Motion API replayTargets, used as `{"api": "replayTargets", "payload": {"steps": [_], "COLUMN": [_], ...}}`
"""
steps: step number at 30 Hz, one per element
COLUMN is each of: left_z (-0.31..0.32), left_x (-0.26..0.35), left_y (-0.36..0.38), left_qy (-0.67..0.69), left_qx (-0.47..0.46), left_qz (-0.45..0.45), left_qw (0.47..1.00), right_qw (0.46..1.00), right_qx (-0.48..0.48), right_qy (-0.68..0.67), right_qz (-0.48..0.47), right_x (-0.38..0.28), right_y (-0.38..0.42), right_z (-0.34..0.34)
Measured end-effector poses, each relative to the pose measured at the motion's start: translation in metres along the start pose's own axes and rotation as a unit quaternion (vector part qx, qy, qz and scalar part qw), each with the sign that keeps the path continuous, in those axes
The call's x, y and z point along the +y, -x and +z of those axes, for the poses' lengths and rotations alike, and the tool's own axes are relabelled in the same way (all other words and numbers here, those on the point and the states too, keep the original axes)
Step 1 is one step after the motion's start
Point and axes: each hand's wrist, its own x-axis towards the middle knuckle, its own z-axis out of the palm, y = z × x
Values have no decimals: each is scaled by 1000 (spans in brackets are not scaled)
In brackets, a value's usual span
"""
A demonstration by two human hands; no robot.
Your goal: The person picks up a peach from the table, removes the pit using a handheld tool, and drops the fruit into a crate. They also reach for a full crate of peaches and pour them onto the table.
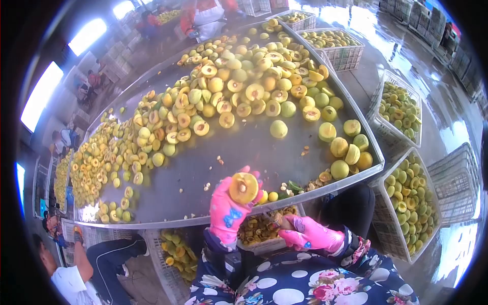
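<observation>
My left hand [226,209], in a pink glove with a blue butterfly, is closed on a cut peach half [239,194] at the table's near edge. The cut face points up and the pit shows in its middle. Lower and to the right, my right hand [311,234] in a matching pink glove is closed, above a crate of brown scraps [260,246]. Something small and brownish is at its fingertips, too indistinct to name. On the metal table [203,175] beyond lies a large heap of halved peaches [223,86].
Whole-looking peaches [339,170] and pit fragments lie near the table's raised rim. Crates of peaches [406,203] stand on the wet floor at right, and another crate [175,254] is under the table. A person [76,279] sits at lower left; another person [206,12] is across the table.
</observation>
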Motion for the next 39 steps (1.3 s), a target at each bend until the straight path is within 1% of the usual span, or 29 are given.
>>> {"api": "replayTargets", "payload": {"steps": [1,3,4,7,11,14,17,20,23,26,29,32,35,38,39], "left_z": [-1,-3,4,8,5,11,8,9,12,5,2,-2,-1,-6,-7], "left_x": [-6,-18,-23,-35,-40,-43,-48,-53,-57,-64,-69,-70,-70,-66,-60], "left_y": [7,18,25,36,45,49,51,51,52,49,49,49,50,52,52], "left_qy": [-34,-102,-97,-142,-143,-176,-197,-145,-191,-201,-222,-241,-290,-314,-364], "left_qx": [4,11,30,39,15,40,14,24,42,52,56,73,79,82,56], "left_qz": [12,35,26,47,49,59,91,99,124,153,169,160,173,151,123], "left_qw": [999,994,995,988,988,982,976,984,973,966,959,954,938,934,922], "right_qw": [999,997,996,985,980,984,983,980,984,982,972,979,987,992,992], "right_qx": [13,33,43,72,83,82,95,99,103,86,84,82,52,21,10], "right_qy": [34,55,66,135,157,140,138,151,135,154,195,170,140,113,120], "right_qz": [-19,-35,-44,-77,-91,-71,-72,-81,-53,-63,-101,-80,-61,-42,-32], "right_x": [-6,-15,-17,-17,-14,-16,-17,-21,-22,-22,-10,2,0,3,6], "right_y": [3,8,10,11,13,14,14,18,19,20,17,12,11,10,8], "right_z": [4,11,13,18,23,27,31,33,36,37,36,35,35,31,30]}}
